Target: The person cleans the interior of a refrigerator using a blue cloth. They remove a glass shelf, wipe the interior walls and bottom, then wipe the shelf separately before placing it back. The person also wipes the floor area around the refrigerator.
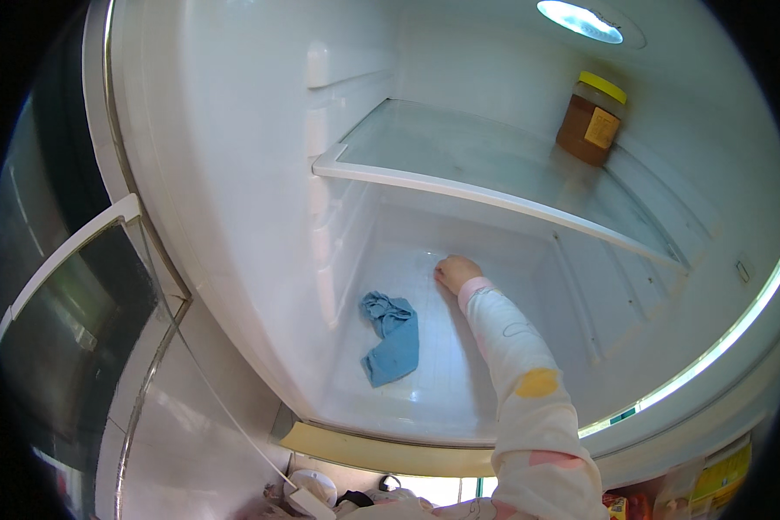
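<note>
My right hand, in a patterned white sleeve with a pink cuff, reaches deep into the lower compartment of an opened refrigerator. Its curled fingers are down at the back of the white compartment floor; the fingertips are partly hidden, so whether anything is pinched in them cannot be told. To the left of my forearm a crumpled blue cloth lies on that floor, apart from the hand. Above the hand spans a glass shelf with a white front trim. My left hand is out of view.
A jar with a yellow lid and brown contents stands at the shelf's right end. A lit lamp is overhead. At left stands a glass panel with white trim before pale tiles. Packages sit at lower right.
</note>
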